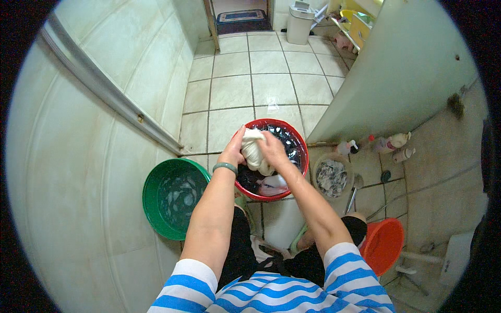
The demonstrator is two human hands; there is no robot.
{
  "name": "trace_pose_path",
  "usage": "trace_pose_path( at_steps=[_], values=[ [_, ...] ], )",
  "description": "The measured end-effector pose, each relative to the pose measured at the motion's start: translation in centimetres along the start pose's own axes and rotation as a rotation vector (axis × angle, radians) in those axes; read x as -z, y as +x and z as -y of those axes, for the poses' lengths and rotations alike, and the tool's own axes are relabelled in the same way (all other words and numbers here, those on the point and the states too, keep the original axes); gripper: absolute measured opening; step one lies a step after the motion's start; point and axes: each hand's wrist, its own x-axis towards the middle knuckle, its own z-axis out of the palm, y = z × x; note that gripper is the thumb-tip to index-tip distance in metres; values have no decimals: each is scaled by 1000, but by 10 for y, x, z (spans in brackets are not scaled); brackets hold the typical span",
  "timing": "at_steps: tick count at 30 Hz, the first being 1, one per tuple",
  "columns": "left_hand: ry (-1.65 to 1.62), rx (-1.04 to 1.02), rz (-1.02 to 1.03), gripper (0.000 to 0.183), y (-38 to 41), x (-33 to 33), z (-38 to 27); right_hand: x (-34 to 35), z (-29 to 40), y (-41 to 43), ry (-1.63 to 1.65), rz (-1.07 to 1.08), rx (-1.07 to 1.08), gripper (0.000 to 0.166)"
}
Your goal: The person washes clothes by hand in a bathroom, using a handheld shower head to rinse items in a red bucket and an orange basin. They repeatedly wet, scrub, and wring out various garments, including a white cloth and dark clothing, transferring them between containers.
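Observation:
Between my two hands is a bunched, twisted white cloth (252, 150), held over a red basin (306, 158). My left hand (233, 146) presses it from the left side, with a green bangle (225, 168) on that wrist. From the right, my right hand (273, 150) grips the same cloth, its fingers partly hidden in the folds. Dark wet fabric (289, 137) and water fill much of the basin below. A pale piece of cloth (273, 184) lies at the basin's near side, partly under my right forearm.
A green tub (150, 199) with water stands at left. On the right are a pale basin (318, 187) of grey-white cloth, a showerhead (357, 184), several bottles (346, 147) and a tilted red bucket (385, 246). A glass panel (375, 86) borders the tiled floor (270, 86).

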Motion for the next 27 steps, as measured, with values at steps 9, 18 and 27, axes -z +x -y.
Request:
trace_pose_path(
  at_steps=[9, 18, 27],
  values=[
    [-210, -265, 289, 22, 28, -23, 3, 10, 27, 24, -360, -345, 147, 35],
    [136, -491, 71, 29, -26, -29, -24, 87, 24, 23, 634, -197, -175, 30],
    [-252, -718, -103, 29, -32, -26, -38, 171, 67, 18, 1104, -143, 31, 26]
  ],
)
